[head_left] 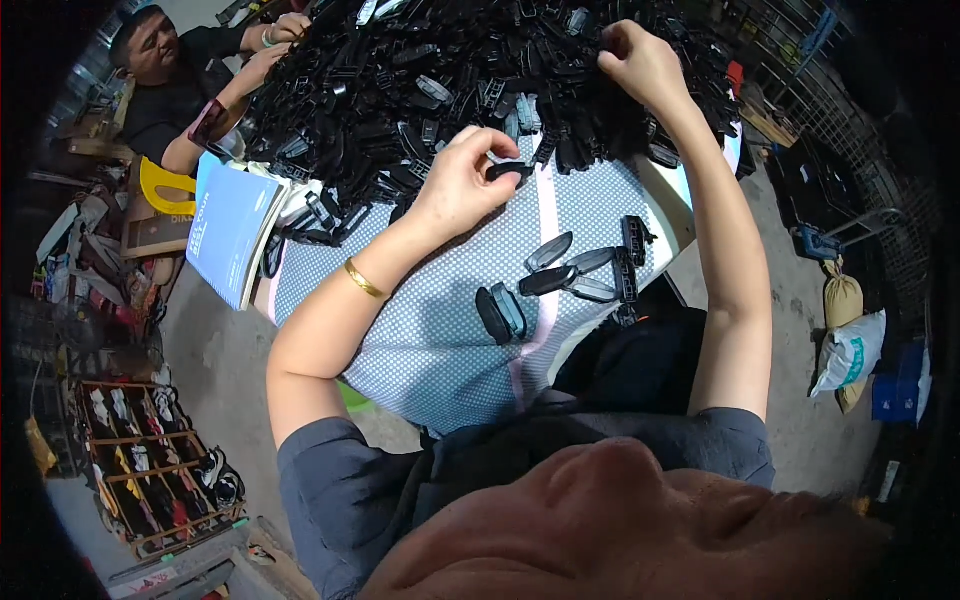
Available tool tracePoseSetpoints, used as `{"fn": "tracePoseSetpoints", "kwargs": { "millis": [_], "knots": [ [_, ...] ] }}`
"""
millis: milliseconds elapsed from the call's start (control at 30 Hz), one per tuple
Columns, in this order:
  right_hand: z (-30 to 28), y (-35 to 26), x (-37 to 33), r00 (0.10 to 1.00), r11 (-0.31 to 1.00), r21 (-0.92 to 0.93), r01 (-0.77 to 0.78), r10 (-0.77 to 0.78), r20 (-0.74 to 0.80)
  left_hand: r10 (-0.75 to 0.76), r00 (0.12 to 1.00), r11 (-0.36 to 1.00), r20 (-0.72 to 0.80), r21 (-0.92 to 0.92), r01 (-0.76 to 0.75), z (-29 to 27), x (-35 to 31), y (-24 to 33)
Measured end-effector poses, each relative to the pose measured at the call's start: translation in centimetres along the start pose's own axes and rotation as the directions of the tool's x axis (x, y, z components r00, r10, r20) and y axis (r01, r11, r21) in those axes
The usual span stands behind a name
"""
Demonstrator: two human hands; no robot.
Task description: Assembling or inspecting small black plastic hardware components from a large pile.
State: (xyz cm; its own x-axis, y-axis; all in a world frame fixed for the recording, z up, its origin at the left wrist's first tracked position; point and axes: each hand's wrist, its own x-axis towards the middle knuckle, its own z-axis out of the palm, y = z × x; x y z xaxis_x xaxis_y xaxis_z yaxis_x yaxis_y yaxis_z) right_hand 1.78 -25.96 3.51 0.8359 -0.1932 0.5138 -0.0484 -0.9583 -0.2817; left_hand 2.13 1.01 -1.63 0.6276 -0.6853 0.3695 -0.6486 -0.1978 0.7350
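My left hand (462, 184) is closed in a pinch on a small dark curved plastic piece (509, 171), above the near edge of a large heap of black plastic parts (400, 90). Farther off to the right, my right hand (648, 66) reaches into that heap with curled fingers; what they grip, if anything, is lost against the black parts. On the dotted cloth (430, 320) before me lie several long oval pieces (549, 251), some glossy and translucent. Black slotted frame pieces (624, 272) lie at their right, and a thicker pair of curved pieces (501, 313) lies nearer to me.
A blue-covered book (235, 232) lies at the table's left edge, beside a yellow plastic thing (165, 188). Across the left corner another person (190, 95) handles the heap. A wooden rack (150, 465) stands on the floor at left; sacks (848, 350) stand at right.
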Motion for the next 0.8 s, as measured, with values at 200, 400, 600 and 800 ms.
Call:
{"fn": "tracePoseSetpoints", "kwargs": {
  "millis": [200, 400, 600, 800],
  "knots": [
    [-1.0, -5.9, -6.9, 0.982, 0.335, 0.935, -0.117, -0.104, 0.16, -0.299, 0.931, 0.557, 0.211, -0.753, 0.35, -0.7, 0.5, 0.9],
    [1.1, -7.3, -9.7, 0.977, 0.647, 0.74, 0.183, -0.205, -0.062, -0.176, 0.964, 0.511, 0.199, -0.818, 0.262, -0.7, 0.3, 1.7],
    [0.9, -8.1, -10.1, 0.951, 0.702, 0.646, 0.301, -0.273, -0.146, -0.101, 0.988, 0.792, 0.12, -0.59, 0.153, -1.0, 0.1, 0.4],
    [1.3, -8.2, -10.6, 0.956, 0.719, 0.633, 0.287, -0.26, -0.138, -0.146, 0.987, 0.884, -0.059, -0.456, 0.104, -0.5, -0.3, 1.1]
  ]
}}
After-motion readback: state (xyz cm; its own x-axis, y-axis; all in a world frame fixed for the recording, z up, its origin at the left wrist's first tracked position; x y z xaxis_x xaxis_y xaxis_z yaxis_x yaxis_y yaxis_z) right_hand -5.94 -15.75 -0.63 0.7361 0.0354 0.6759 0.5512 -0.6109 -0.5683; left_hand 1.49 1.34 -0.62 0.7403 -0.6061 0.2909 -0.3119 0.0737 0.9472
